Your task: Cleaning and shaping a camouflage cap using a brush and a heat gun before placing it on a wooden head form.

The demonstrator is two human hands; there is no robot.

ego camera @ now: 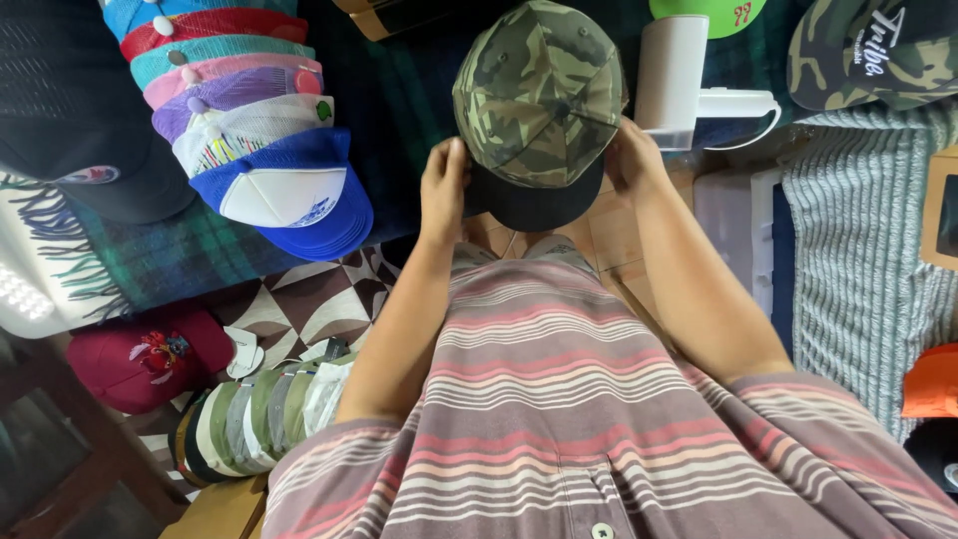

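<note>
Cap (539, 100) between hands, stacked caps (254, 140) left

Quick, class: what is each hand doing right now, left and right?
Left hand: closed on the left side of the camo cap.
Right hand: gripping the cap's right side.

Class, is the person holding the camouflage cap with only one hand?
No: the left hand and right hand each grip a side of the camouflage cap.
</note>
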